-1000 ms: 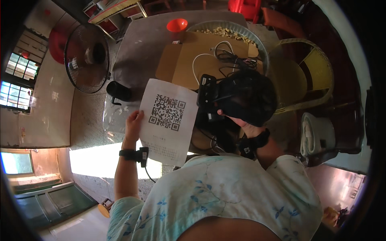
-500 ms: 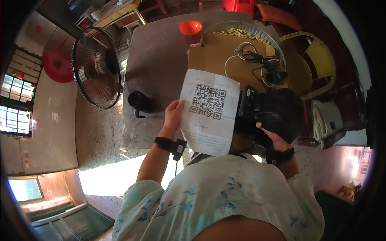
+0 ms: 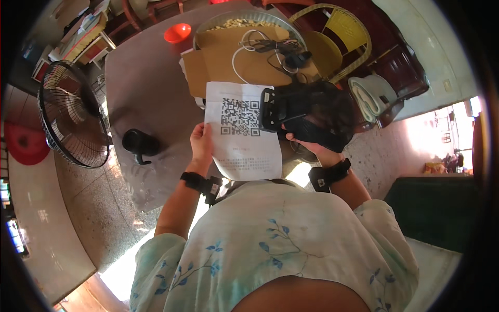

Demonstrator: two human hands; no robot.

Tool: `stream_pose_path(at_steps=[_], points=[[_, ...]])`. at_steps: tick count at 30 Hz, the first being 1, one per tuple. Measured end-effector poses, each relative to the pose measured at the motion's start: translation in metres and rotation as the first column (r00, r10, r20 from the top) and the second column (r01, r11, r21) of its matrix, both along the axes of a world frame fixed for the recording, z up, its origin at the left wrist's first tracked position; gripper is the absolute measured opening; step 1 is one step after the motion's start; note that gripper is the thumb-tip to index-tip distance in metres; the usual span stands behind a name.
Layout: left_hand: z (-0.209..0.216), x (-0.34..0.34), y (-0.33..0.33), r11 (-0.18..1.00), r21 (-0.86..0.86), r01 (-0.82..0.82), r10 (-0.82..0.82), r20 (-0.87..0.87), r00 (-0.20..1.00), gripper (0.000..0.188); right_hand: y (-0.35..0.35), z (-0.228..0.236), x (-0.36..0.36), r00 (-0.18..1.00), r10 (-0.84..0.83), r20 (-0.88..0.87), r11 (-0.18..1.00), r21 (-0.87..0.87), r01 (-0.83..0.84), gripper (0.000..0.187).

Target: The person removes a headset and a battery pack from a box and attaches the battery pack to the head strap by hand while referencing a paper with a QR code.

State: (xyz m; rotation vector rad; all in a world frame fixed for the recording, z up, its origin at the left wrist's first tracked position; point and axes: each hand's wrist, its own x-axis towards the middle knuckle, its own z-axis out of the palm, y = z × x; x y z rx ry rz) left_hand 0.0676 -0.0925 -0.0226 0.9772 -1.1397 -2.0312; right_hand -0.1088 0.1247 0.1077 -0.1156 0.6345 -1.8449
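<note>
My left hand [image 3: 201,144] pinches the left edge of a white paper sheet [image 3: 247,148], printed with a square black code and lines of text. My right hand [image 3: 323,152] is closed around the lower side of a black cap-like headgear [image 3: 327,117]; the fingers beneath it are partly hidden. On the headgear's left end, a boxy black device [image 3: 270,109] overlaps the sheet's upper right edge, close beside the code. Whether device and paper touch I cannot tell. Both wrists wear black straps with small modules.
Beyond the sheet, cables [image 3: 283,49] lie on a cardboard piece [image 3: 218,62] over a round metal tray [image 3: 208,26] of peanuts. A red bowl [image 3: 178,33] and black mug [image 3: 139,143] stand on the table [image 3: 150,88]. A fan [image 3: 75,114] is left, a yellow chair [image 3: 348,31] right.
The headgear has moved left relative to the paper, so its boxy device now overlaps the sheet's right edge. The whole view has turned, shifting the table and fan leftward.
</note>
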Motion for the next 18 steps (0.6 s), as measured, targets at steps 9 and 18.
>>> stream_pose_path(at_steps=[9, 18], points=[[-0.004, 0.004, 0.031, 1.000, -0.011, -0.029, 0.030, 0.103, 0.994, 0.018, 0.010, -0.023, -0.003, 0.974, 0.071, -0.217, 0.993, -0.079, -0.089, 0.055], [-0.001, 0.016, 0.036, 0.930, -0.363, 0.065, 0.117, 0.459, 0.880, 0.024, 0.017, 0.022, 0.010, 0.801, 0.124, -0.586, 0.979, 0.203, -0.003, 0.032]])
